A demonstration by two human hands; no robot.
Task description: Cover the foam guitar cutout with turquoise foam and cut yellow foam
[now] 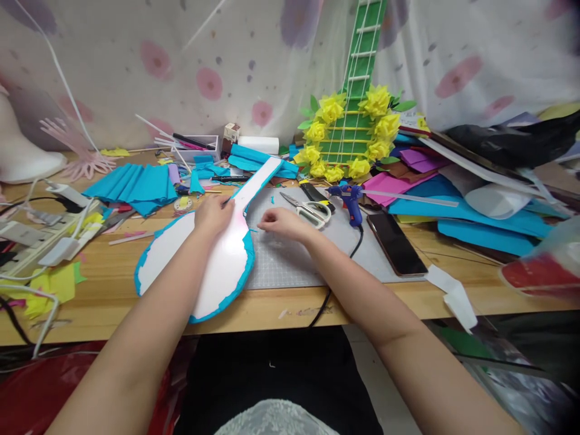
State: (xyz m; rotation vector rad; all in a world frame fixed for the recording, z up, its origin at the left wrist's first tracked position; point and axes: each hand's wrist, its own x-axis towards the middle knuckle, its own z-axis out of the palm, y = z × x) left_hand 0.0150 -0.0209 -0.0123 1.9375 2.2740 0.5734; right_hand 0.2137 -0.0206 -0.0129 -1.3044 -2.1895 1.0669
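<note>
A white guitar-shaped cutout (226, 260) with blue crepe paper folded over its edge lies tilted on the table, its neck pointing away to the right. My left hand (212, 214) is closed on it where the neck meets the body. Just right of that joint, my right hand (283, 223) hovers over the cutting mat with thumb and fingers pinched together. A thin bit of blue crepe paper (252, 229) shows at its fingertips, beside the cutout's edge. Scissors (312, 211) with pale handles lie beyond the right hand.
A blue glue gun (351, 202) and a phone (396, 244) rest on the grey cutting mat (290, 266). Behind stands a green guitar (348, 136) with yellow paper flowers. Blue crepe paper (136, 187) and a power strip (31, 241) are at left; coloured paper (475, 223) is piled right.
</note>
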